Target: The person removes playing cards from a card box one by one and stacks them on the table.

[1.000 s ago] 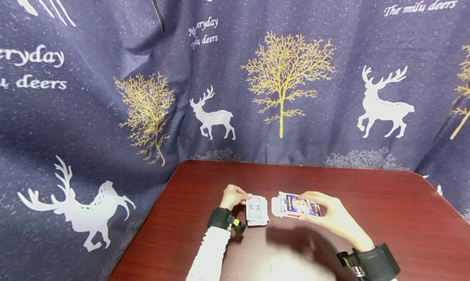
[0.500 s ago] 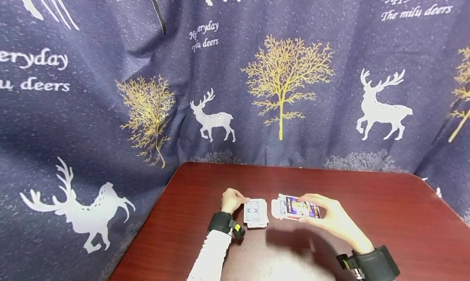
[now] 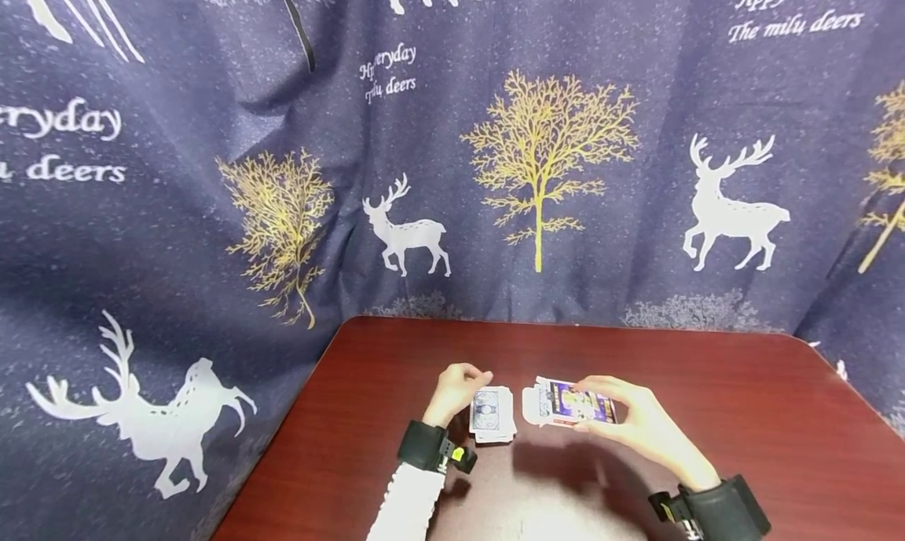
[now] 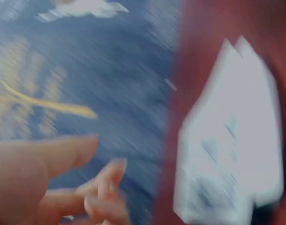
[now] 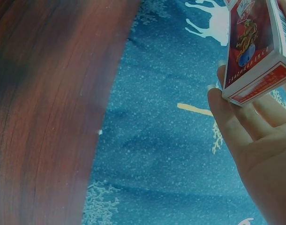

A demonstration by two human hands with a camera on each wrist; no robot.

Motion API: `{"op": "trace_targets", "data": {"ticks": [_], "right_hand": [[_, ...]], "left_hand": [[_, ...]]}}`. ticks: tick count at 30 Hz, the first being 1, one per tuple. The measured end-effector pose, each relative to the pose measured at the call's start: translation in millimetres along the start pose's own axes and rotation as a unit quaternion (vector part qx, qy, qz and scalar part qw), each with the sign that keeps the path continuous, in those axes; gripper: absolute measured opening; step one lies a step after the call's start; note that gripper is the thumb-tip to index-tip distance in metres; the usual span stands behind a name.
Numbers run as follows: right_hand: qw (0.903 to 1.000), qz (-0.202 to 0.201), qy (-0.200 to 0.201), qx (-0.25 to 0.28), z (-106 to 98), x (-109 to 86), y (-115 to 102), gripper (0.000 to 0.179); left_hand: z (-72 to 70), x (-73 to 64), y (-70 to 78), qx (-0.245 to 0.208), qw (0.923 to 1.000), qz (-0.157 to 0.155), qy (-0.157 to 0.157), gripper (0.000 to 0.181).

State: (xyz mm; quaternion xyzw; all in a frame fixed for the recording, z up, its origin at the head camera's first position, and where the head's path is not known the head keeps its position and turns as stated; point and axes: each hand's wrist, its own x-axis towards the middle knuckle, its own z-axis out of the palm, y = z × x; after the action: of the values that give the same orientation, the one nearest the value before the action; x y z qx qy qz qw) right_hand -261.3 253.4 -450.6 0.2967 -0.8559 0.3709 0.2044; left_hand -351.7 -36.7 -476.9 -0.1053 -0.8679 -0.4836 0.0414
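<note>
A loose pile of playing cards [image 3: 492, 415] lies face down on the table, with pale blue patterned backs and uneven edges. My left hand [image 3: 454, 393] hovers at the pile's upper left. In the blurred left wrist view, thumb and fingers of the left hand [image 4: 63, 183] are apart with nothing between them, beside the cards [image 4: 222, 159]. My right hand [image 3: 632, 411] grips a card box [image 3: 583, 403] between thumb and fingers, its open flap end pointing left at the pile. Red printed sides of the box [image 5: 251, 37] show in the right wrist view.
The dark red wooden table [image 3: 679, 368] has rounded far corners. Behind it hangs a blue curtain [image 3: 608, 38] printed with deer and trees, close to the far edge. Each wrist wears a black strap [image 3: 724, 509] with a small camera.
My left hand's fingertips were at the upper left corner of the pile; the top card shifted slightly left. Now the hand has come off the cards and moved slightly right. The right hand stays put.
</note>
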Motion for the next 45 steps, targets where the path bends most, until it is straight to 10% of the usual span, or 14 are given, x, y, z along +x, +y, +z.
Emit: {"op": "trace_targets", "data": {"ticks": [5, 15, 45], "right_hand": [[1.0000, 0.005, 0.000, 0.003, 0.0, 2.8, -1.9, 0.045], [0.9999, 0.007, -0.005, 0.013, 3.1, 1.4, -1.3, 0.044], [0.9998, -0.002, 0.009, -0.019, 0.1, 0.3, -0.1, 0.046]], "left_hand": [[-2.6, -18.9, 36.8, -0.100, 0.9851, 0.050, -0.131, 0.030], [13.6, -34.8, 49.9, -0.145, 0.9645, 0.047, -0.216, 0.015], [-15.6, -26.0, 30.2, -0.124, 0.9618, 0.039, -0.241, 0.020]]}}
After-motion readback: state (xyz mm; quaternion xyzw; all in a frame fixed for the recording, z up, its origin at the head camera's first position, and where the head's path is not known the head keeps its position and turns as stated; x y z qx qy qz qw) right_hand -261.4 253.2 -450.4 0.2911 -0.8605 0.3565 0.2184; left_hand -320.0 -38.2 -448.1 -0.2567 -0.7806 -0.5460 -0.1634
